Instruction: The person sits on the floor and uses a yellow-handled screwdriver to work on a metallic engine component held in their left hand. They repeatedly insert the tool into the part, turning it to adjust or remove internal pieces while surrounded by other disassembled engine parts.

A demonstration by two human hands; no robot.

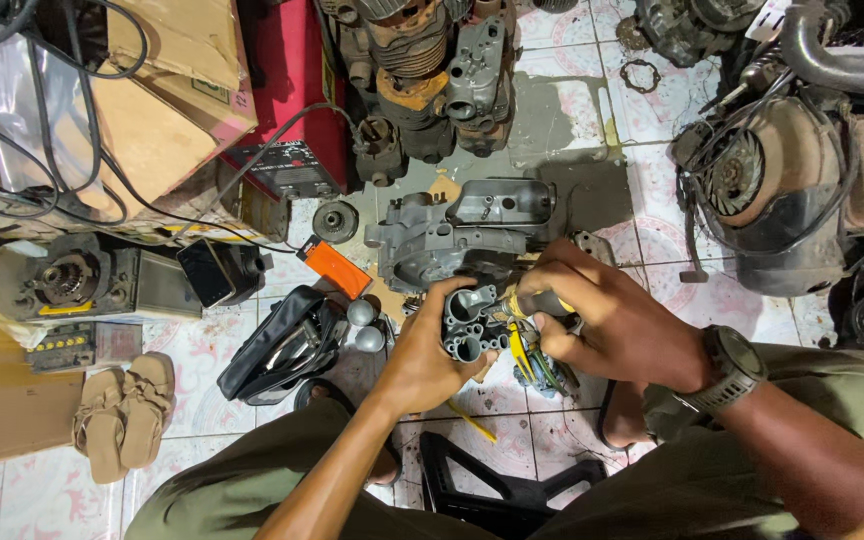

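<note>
Brown cardboard boxes (167,95) upper left on tiled floor (572,120); left hand (430,350) grips a grey metal part (472,322), right hand (607,315) clasps a yellow-handled tool (524,345).

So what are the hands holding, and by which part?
The left hand grips a small grey metal engine part by its side. The right hand holds a yellow-handled tool by its handle, against that part.

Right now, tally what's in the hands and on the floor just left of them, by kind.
Grey carburetor body, held in left hand: 1
Yellow-handled tool, in right hand: 1
Grey round knobs: 2
Black pouch: 1
Tan sandals: 2
Total: 7
</note>
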